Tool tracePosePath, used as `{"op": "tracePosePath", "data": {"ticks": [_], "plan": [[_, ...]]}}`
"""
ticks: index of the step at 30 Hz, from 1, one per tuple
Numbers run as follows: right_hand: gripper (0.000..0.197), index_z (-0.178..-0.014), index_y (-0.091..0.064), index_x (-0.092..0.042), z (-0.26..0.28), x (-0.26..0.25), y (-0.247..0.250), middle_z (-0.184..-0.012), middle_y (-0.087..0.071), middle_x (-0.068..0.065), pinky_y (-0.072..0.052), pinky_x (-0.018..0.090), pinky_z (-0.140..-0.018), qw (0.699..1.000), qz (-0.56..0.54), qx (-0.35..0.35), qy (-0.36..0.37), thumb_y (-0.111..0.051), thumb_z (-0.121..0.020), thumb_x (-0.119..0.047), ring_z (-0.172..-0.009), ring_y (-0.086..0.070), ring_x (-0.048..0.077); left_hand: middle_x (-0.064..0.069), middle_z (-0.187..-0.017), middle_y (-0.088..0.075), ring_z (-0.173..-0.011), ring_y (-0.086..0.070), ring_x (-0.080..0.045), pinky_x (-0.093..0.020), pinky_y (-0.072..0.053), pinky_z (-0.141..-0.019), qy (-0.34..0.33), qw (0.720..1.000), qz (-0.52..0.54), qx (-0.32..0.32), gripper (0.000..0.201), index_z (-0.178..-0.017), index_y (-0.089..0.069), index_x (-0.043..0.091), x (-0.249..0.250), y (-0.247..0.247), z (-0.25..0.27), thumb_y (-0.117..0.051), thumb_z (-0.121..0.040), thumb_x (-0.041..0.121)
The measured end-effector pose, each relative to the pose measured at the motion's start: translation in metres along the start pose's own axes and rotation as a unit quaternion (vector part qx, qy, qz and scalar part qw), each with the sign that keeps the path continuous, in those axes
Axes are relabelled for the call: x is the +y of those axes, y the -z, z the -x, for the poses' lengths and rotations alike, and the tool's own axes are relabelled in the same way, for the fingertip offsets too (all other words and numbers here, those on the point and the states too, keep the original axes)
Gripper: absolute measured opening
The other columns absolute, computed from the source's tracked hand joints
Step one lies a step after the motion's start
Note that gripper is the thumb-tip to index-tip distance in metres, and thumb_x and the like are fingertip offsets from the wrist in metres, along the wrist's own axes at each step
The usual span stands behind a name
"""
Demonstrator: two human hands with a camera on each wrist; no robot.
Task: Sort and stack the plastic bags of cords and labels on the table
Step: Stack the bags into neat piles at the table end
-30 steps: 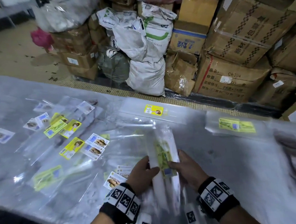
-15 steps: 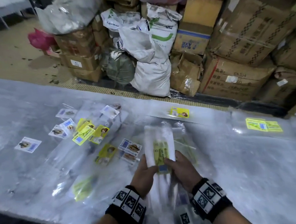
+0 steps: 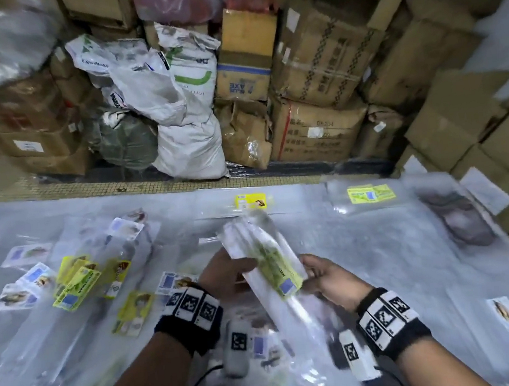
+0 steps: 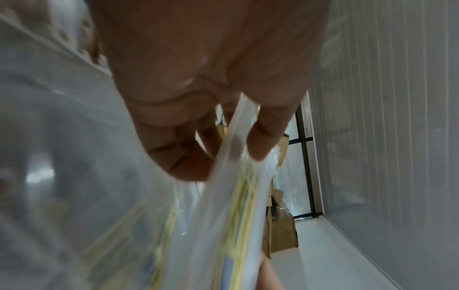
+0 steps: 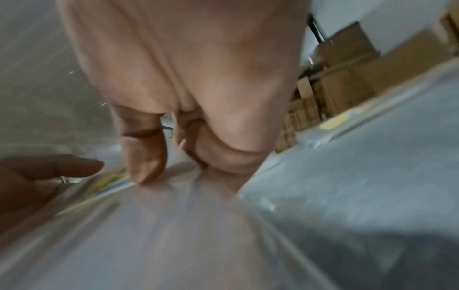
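We grip one yellow-labelled bag [image 3: 261, 258] in the left hand [image 3: 224, 274] and right hand [image 3: 331, 279], both pinching it above the worktop [image 3: 362, 244]. Next: placement on a matching stack.

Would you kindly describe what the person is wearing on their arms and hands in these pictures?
Both hands, left hand and right hand, are bare, with no gloves or sleeves. Each wrist carries a black wristband fitted with white square tiles printed with black coded markers. A white camera unit bearing its own marker hangs under each wrist, trailing a dark cable.
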State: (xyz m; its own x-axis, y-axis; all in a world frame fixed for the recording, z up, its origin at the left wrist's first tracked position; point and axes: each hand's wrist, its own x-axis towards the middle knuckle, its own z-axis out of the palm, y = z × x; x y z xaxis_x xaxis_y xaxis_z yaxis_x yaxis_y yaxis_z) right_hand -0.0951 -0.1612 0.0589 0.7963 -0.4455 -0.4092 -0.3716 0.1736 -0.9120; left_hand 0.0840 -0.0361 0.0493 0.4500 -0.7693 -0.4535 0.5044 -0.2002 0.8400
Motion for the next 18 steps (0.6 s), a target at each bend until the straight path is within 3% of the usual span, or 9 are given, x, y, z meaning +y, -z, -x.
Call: {"op": "tracePosePath", "data": {"ticks": [2, 5, 7, 9, 10, 12, 15, 16, 18], "plan": [[0.041, -0.107, -0.063, -0.005, 0.004, -0.002, 0.026, -0.091, -0.070, 0.010, -0.050, 0.019, -0.062, 1.000, -0.009, 0.014, -0.009, -0.066, -0.069, 0.009, -0.070, -0.067, 0.012, -0.012, -0.082, -0.069, -0.070, -0.066, -0.022, -0.033, -0.058, -0.064, 0.018, 0.999, -0.022, -0.015, 0.018, -0.095, -0.064, 0.008, 0.004, -0.014, -0.010, -0.060, -0.086, -0.006], [0.016, -0.105, -0.066, -0.014, 0.011, 0.003, 0.067, -0.081, -0.064, 0.003, -0.047, 0.023, -0.055, 0.988, -0.089, 0.115, -0.046, -0.067, -0.089, -0.010, -0.060, -0.058, 0.013, -0.016, -0.087, -0.056, -0.081, -0.057, -0.025, -0.028, -0.055, -0.059, 0.011, 0.999, 0.018, 0.039, 0.017, -0.092, -0.059, 0.007, 0.004, -0.038, -0.031, -0.058, -0.082, -0.007], [0.020, -0.110, -0.064, -0.017, 0.013, 0.012, 0.088, -0.074, -0.059, -0.003, -0.053, 0.027, -0.049, 0.965, -0.185, 0.176, -0.066, -0.058, -0.096, -0.030, -0.053, -0.054, 0.013, -0.016, -0.083, -0.048, -0.082, -0.052, -0.026, -0.026, -0.053, -0.056, 0.007, 0.992, 0.086, 0.096, 0.013, -0.082, -0.053, 0.005, 0.000, -0.056, -0.045, -0.057, -0.080, -0.007], [0.033, -0.112, -0.062, -0.017, 0.013, 0.023, 0.101, -0.079, -0.063, 0.004, -0.062, 0.045, -0.068, 0.924, -0.319, 0.200, -0.068, -0.056, -0.094, -0.044, -0.065, -0.063, 0.024, -0.016, -0.080, -0.050, -0.074, -0.054, -0.027, -0.026, -0.054, -0.052, 0.002, 0.980, 0.138, 0.145, 0.014, -0.075, -0.051, 0.003, -0.005, -0.077, -0.054, -0.061, -0.084, -0.004], [0.037, -0.114, -0.061, -0.016, 0.012, 0.028, 0.105, -0.085, -0.068, 0.010, -0.059, 0.053, -0.080, 0.911, -0.356, 0.200, -0.063, -0.055, -0.094, -0.047, -0.076, -0.068, 0.031, -0.016, -0.078, -0.054, -0.070, -0.056, -0.027, -0.026, -0.054, -0.051, -0.002, 0.974, 0.158, 0.161, 0.014, -0.075, -0.054, 0.002, -0.008, -0.089, -0.057, -0.062, -0.086, -0.002], [0.040, -0.116, -0.062, -0.013, 0.009, 0.033, 0.112, -0.096, -0.072, 0.015, -0.057, 0.053, -0.086, 0.899, -0.388, 0.196, -0.057, -0.054, -0.095, -0.046, -0.085, -0.070, 0.033, -0.014, -0.073, -0.063, -0.064, -0.060, -0.024, -0.027, -0.055, -0.050, -0.010, 0.968, 0.187, 0.170, 0.010, -0.080, -0.060, 0.004, -0.014, -0.115, -0.061, -0.061, -0.089, -0.001], [0.017, -0.104, -0.062, -0.009, -0.003, 0.030, 0.125, -0.070, -0.063, 0.005, -0.050, 0.027, -0.045, 0.895, -0.394, 0.206, -0.041, -0.061, -0.092, -0.021, -0.048, -0.058, 0.015, -0.010, -0.067, -0.069, -0.055, -0.064, -0.021, -0.028, -0.055, -0.049, -0.009, 0.963, 0.216, 0.162, 0.008, -0.085, -0.065, 0.004, -0.021, -0.151, -0.073, -0.060, -0.090, 0.000], [0.010, -0.102, -0.061, -0.006, -0.008, 0.026, 0.133, -0.063, -0.061, 0.002, -0.044, 0.023, -0.038, 0.900, -0.373, 0.223, -0.029, -0.060, -0.093, -0.009, -0.042, -0.054, 0.012, -0.011, -0.068, -0.070, -0.055, -0.066, -0.021, -0.029, -0.055, -0.049, -0.005, 0.961, 0.227, 0.160, 0.006, -0.087, -0.065, 0.001, -0.024, -0.162, -0.079, -0.061, -0.090, 0.001], [0.020, -0.111, -0.059, -0.002, -0.016, 0.020, 0.156, -0.062, -0.064, 0.004, -0.042, 0.022, -0.036, 0.911, -0.327, 0.250, -0.018, -0.054, -0.093, 0.005, -0.043, -0.056, 0.015, -0.014, -0.072, -0.072, -0.057, -0.069, -0.022, -0.032, -0.057, -0.051, 0.008, 0.958, 0.248, 0.146, 0.005, -0.093, -0.064, -0.001, -0.025, -0.180, -0.091, -0.061, -0.091, 0.003]]}}
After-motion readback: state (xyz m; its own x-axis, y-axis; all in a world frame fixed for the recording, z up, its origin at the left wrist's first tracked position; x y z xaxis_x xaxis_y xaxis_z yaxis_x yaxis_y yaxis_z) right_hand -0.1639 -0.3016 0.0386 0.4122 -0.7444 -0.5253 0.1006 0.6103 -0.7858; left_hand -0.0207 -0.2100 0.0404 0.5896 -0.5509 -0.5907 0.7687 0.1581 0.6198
